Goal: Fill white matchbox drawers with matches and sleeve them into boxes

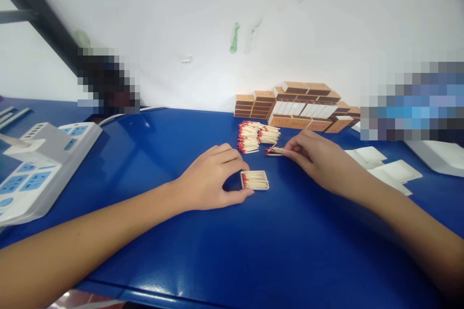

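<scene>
A small white matchbox tray (268, 185) lies on the blue table, filled with red-tipped matches (256, 179). My left hand (213, 178) curves around the tray's left end, with the fingers at its far side and the thumb at its near side. Beyond the tray, my right hand (311, 157) pinches a few loose matches (274, 151) between thumb and fingertips, just over the table. Their red heads point left. A larger heap of matches (250, 137) lies to the left of these fingers, most heads also facing left.
Brown matchboxes (253, 105) are stacked against the white wall, with several white tray ends (290, 108) among them. Flat white pieces (395, 174) lie by my right forearm. A white power strip (68, 154) stands at left. The blue table (217, 260) ends at a front edge.
</scene>
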The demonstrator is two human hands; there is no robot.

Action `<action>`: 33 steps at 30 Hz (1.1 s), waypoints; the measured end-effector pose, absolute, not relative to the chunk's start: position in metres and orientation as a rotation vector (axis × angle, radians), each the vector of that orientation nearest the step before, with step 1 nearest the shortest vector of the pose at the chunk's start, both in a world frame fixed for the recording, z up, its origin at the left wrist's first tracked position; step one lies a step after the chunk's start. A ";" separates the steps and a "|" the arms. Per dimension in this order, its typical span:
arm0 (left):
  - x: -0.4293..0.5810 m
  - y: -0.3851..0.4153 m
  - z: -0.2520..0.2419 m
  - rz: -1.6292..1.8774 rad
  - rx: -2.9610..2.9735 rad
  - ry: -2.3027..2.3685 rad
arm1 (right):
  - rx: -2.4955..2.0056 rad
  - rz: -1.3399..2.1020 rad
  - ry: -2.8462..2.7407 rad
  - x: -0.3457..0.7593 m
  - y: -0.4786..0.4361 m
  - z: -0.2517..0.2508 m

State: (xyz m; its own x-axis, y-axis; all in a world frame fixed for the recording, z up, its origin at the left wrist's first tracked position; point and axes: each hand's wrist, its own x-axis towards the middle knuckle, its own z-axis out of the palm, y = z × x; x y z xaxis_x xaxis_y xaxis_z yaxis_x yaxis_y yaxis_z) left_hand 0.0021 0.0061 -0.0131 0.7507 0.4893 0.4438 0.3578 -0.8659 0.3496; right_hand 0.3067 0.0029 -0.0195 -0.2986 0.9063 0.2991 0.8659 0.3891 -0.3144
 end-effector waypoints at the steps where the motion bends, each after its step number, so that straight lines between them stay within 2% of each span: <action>1: 0.002 0.006 -0.013 0.786 2.709 0.668 | -1.515 0.126 -2.226 0.306 0.001 -0.017; 10: 0.002 0.007 -0.013 0.786 2.710 0.682 | -1.307 0.351 -2.349 0.258 -0.040 0.003; 33: 0.003 0.007 -0.013 0.772 2.719 0.678 | -1.236 0.223 -2.358 0.246 -0.042 -0.005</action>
